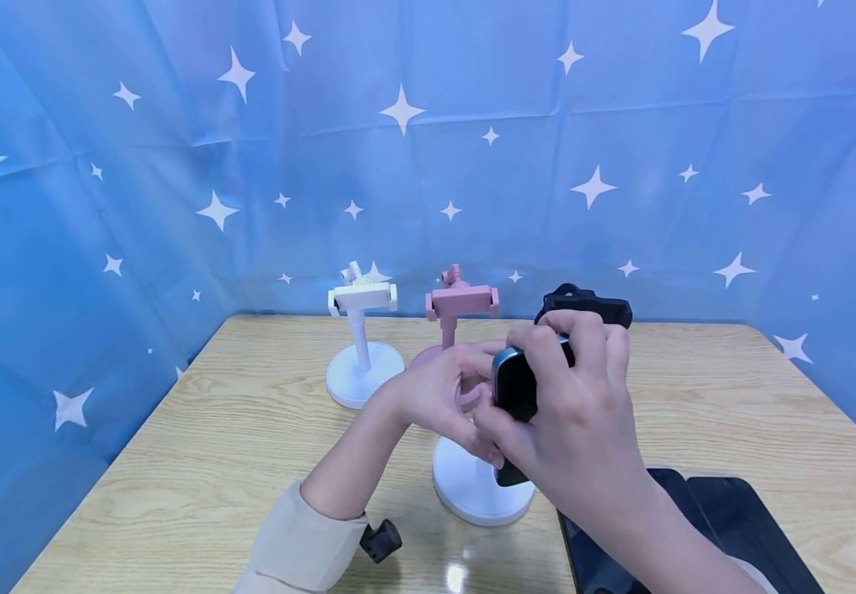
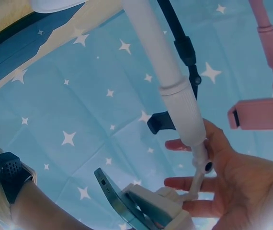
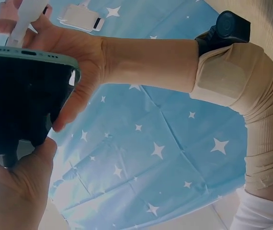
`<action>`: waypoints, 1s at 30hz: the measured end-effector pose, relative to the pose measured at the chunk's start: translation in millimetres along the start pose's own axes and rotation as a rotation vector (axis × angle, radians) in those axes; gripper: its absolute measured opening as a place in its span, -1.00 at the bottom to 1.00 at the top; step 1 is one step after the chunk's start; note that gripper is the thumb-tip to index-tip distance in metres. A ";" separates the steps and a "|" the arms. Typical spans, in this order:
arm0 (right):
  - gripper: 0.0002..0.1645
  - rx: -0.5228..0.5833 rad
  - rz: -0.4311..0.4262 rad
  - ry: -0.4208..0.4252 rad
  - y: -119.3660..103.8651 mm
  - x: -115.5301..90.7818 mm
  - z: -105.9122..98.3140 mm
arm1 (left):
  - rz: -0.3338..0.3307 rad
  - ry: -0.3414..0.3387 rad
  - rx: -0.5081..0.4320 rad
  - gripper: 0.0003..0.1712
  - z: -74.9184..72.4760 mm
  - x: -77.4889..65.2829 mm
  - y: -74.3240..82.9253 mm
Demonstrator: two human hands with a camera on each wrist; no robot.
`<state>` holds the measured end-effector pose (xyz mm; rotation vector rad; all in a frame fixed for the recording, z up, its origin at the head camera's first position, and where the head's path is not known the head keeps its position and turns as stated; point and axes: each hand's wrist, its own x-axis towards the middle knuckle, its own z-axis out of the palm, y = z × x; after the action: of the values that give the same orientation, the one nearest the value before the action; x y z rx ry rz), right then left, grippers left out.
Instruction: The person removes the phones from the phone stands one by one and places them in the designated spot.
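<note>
A white phone stand (image 1: 480,487) stands upright near the middle of the table, its upper part largely hidden by the hands in the head view. In the left wrist view, my left hand (image 2: 242,182) grips the jointed neck just below the thick white post (image 2: 155,52) as seen there, fingers reaching round it. A dark smartphone (image 1: 514,388) with a bluish-green edge is held in my right hand (image 1: 579,404), fingers over its top and side, thumb on the near side. The phone lies against the stand's white clamp (image 2: 151,203); whether the clamp holds it I cannot tell.
Behind the hands are a second white stand (image 1: 359,371) and a pink stand (image 1: 465,301). A black stand (image 1: 602,309) rises behind my right hand. Two dark flat tablet-like slabs (image 1: 747,511) lie at the front right, partly under my right forearm. A starry blue curtain (image 1: 472,165) encloses the table.
</note>
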<state>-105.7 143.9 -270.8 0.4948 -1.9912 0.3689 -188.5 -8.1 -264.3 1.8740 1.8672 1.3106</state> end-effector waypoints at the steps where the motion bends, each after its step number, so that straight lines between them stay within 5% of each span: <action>1: -0.43 0.004 -0.002 -0.003 9.8 -7.5 7.0 | 0.006 -0.005 -0.019 -0.52 0.0 0.3 -0.3; 13: -0.16 0.060 -0.017 0.033 68.2 -54.8 47.1 | 0.080 -0.061 -0.155 -0.42 -0.6 3.5 -3.9; 24: -0.04 0.227 -0.019 0.033 96.6 -70.8 52.0 | 0.101 -0.064 -0.063 -0.22 -1.3 5.1 -5.6; 30: -0.10 0.383 -0.018 -0.011 79.2 -53.6 28.8 | 0.108 -0.060 0.011 -0.11 -0.8 4.6 -6.9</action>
<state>-144.9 209.4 -335.2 0.7547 -1.9300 0.7443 -194.8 -3.1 -266.5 2.0219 1.7700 1.2640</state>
